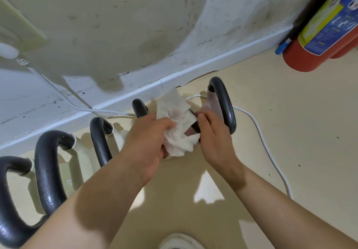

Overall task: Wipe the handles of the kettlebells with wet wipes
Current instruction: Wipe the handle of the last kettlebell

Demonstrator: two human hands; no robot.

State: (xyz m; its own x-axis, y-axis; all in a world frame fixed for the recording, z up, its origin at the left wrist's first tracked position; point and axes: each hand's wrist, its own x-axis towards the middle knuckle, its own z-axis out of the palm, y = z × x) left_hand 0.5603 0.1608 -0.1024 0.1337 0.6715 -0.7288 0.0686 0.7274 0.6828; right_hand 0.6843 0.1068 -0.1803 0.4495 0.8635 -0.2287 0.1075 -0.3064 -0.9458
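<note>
Five kettlebell handles (49, 163) sitting in a row along the baseboard (135, 97) on the floor (290, 132), running from lower left toward upper right, dark and loop-shaped, pale bodies mostly hidden beneath. Fourth handle (139, 107) being worked now, long axis running from far-left to near-right, mostly covered by wipe and hands, only its far bend showing. Rightmost handle (225, 105) standing just beside the right hand, on its far right, looking like the next one in line. Three left handles lying well apart from both hands; whether wiped already, cannot tell for sure, though gleaming a little.

Both hands meeting on the same handle: left hand (149, 142) bunching the wet wipe (180, 125) and closing on it around the bar, right hand (211, 132) pinching the bar and wipe edge from the other side, fingers curled tight. Left hand nearer the wipe bulk, right hand nearer the last handle.

White cable (261, 132) trailing across floor behind and to the right of the handles, risking a snag when shifting over. Red fire extinguisher (310, 45) standing in the far right corner, well apart. No containers showing; wipe pack not in view.
</note>
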